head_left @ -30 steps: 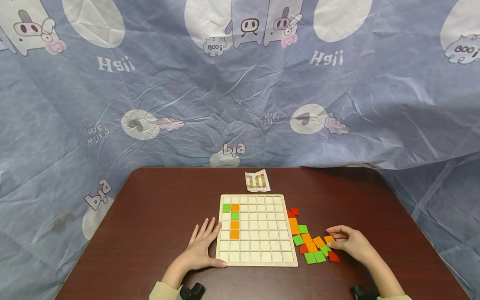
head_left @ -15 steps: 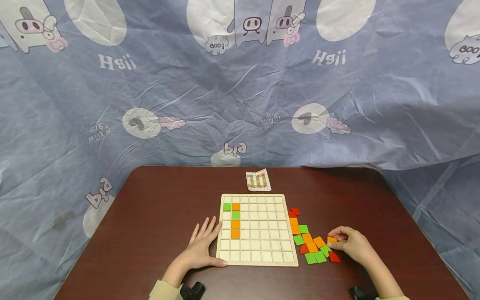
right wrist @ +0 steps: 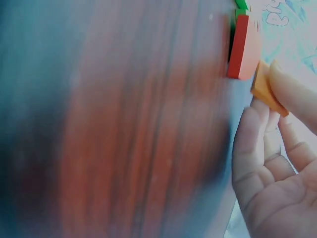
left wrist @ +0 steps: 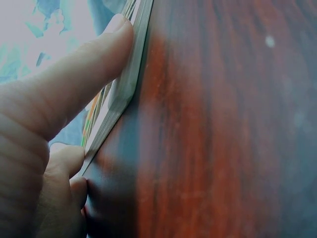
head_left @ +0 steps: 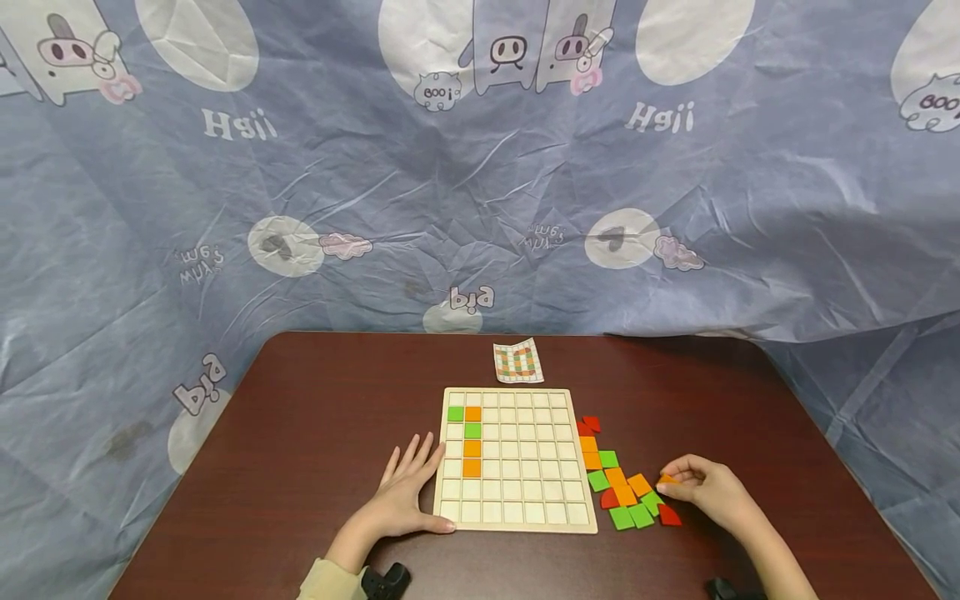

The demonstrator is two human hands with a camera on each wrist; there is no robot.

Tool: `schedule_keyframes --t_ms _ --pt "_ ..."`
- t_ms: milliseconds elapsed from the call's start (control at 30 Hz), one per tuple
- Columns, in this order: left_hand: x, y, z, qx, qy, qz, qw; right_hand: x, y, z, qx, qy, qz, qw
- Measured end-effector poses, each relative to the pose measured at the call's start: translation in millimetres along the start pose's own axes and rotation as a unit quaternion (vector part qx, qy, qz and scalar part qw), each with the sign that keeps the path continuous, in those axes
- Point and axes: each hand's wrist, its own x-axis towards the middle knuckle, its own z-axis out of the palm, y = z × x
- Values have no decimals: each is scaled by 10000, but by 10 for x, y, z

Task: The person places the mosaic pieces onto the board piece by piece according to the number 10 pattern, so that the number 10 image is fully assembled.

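Note:
My right hand pinches an orange square tile between thumb and fingers, at the right end of a loose group of tiles. In the right wrist view the tile is tilted, and part of it is hidden behind the thumb. With fingers spread, my left hand rests at the lower left corner of a pale wooden grid board. Its thumb lies on the board's near edge, and a fingertip touches the left edge. On the board, green and orange tiles, such as a green tile, fill several cells in the two left columns.
Right of the board lie several loose orange, green and red tiles, among them a red quarter-round tile and a green tile. A printed pattern card lies behind the board. A patterned cloth hangs behind the dark wooden table.
My right hand has lifted the orange tile from the group and tilted it, shifting slightly right. My left hand has stayed at the board.

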Motion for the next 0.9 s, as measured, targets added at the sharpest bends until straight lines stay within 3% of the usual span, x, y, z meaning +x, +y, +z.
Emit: schedule_keyframes --t_ms 467,667,900 --pt "1 17 -5 121 -57 -158 9998 60 -439 278 1355 52 -129 9907" --pt "2 22 -12 64 -51 -148 9999 96 -650 532 1677 -185 -209 9854" --pt "12 40 -16 93 -79 -151 9998 145 -848 857 1858 -671 -699 9778"
